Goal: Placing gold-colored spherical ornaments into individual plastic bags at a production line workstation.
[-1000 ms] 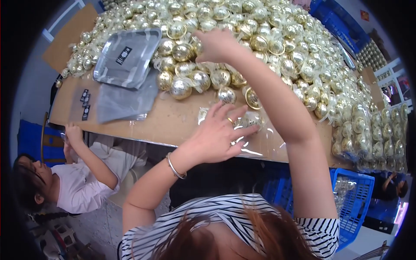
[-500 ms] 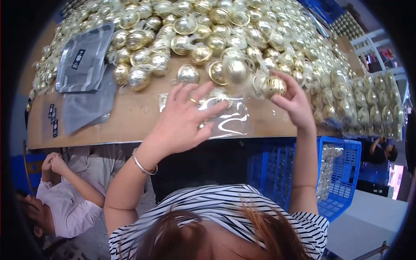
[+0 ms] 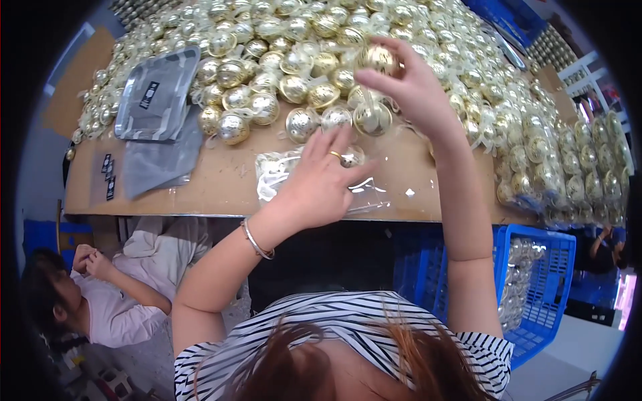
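My right hand (image 3: 418, 83) is raised over the pile, its thumb and fingers curled round a shiny gold ball ornament (image 3: 381, 60). Lower down, my left hand (image 3: 319, 180) has its fingers spread over a clear plastic bag (image 3: 274, 175) near the table's front edge. A ball (image 3: 350, 157) shows partly beneath those fingers; whether it is inside the bag I cannot tell. Just beyond the fingertips sit a silvery ball (image 3: 302, 125) and a gold ball (image 3: 372, 119). Pale ribbons hang from several of the ornaments.
A heap of gold balls (image 3: 281, 60) covers the far table. Grey flat pouches (image 3: 157, 93) lie at left, packed rows of balls (image 3: 568, 160) at right. Blue crates (image 3: 535, 294) stand below the front edge. Another person (image 3: 127, 307) sits at lower left.
My right hand has moved up and left over the heap with a gold ball in its fingers. My left hand has shifted slightly right and down, over the bag. The view has shifted a little.
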`<state>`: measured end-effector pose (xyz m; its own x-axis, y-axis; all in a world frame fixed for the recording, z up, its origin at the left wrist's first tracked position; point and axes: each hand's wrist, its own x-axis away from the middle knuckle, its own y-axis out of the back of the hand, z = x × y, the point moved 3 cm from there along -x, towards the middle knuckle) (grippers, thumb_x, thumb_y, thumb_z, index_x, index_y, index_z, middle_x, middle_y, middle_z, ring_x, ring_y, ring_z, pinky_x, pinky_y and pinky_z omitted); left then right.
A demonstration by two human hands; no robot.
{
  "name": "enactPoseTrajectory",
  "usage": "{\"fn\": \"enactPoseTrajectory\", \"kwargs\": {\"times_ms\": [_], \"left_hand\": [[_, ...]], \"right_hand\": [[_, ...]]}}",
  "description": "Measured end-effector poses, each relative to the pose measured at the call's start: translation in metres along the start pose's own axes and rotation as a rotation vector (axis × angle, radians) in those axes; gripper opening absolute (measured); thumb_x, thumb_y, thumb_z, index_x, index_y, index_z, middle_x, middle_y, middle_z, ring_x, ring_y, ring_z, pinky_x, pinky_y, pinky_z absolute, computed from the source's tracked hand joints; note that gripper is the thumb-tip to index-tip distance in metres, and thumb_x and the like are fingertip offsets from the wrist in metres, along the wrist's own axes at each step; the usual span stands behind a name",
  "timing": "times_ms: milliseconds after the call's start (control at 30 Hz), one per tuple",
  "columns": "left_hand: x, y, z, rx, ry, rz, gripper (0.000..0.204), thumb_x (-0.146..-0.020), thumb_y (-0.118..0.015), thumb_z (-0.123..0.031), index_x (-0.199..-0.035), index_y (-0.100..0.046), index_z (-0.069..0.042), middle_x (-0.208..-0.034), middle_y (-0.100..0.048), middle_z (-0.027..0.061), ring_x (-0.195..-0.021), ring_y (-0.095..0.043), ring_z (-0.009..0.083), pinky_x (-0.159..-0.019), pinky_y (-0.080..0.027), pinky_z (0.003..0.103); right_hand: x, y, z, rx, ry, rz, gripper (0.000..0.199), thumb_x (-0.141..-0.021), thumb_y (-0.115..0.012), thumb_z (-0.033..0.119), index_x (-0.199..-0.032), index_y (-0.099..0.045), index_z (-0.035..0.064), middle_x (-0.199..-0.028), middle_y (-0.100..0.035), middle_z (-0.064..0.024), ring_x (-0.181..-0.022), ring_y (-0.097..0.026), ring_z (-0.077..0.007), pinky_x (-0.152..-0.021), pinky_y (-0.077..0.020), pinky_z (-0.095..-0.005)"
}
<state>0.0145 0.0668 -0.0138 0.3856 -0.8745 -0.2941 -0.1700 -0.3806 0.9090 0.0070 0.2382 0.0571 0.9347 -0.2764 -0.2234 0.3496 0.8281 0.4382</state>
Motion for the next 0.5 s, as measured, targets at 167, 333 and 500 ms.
{"fn": "enactPoseTrajectory", "kwargs": {"times_ms": [167, 333, 500], "left_hand": [[0.003, -0.003, 0.003, 0.065, -0.055, -0.009, 0.052, -0.07, -0.057, -0.014, -0.122, -0.061, -0.019, -0.138, -0.037, 0.0285, -0.129, -0.033, 0.0417, -0.111, -0.022, 0.051], [0.002, -0.007, 0.003, 0.112, -0.086, -0.066, 0.052, -0.069, -0.058, -0.014, -0.121, -0.061, -0.016, -0.132, -0.042, 0.0272, -0.127, -0.036, 0.0399, -0.11, -0.022, 0.05], [0.007, -0.002, 0.0, 0.132, -0.068, -0.037, 0.054, -0.071, -0.055, -0.011, -0.124, -0.058, -0.019, -0.138, -0.036, 0.0288, -0.127, -0.034, 0.0421, -0.109, -0.024, 0.052]], "right_hand": [[-0.086, -0.047, 0.029, -0.386, 0.189, 0.08, 0.089, -0.078, -0.072, 0.045, -0.137, -0.031, -0.0069, -0.114, -0.055, -0.0214, -0.109, -0.057, -0.0254, -0.092, -0.046, -0.0327], [-0.137, -0.101, -0.028, 0.782, 0.28, 0.373, 0.055, -0.077, -0.065, 0.015, -0.13, -0.049, 0.0082, -0.12, -0.058, -0.0187, -0.108, -0.056, -0.0349, -0.094, -0.0447, -0.0422], [-0.131, -0.122, -0.053, 0.96, 0.237, 0.485, 0.06, -0.072, -0.065, 0.019, -0.13, -0.052, 0.0195, -0.105, -0.065, -0.0157, -0.112, -0.051, -0.0325, -0.097, -0.0331, -0.0414]]}}
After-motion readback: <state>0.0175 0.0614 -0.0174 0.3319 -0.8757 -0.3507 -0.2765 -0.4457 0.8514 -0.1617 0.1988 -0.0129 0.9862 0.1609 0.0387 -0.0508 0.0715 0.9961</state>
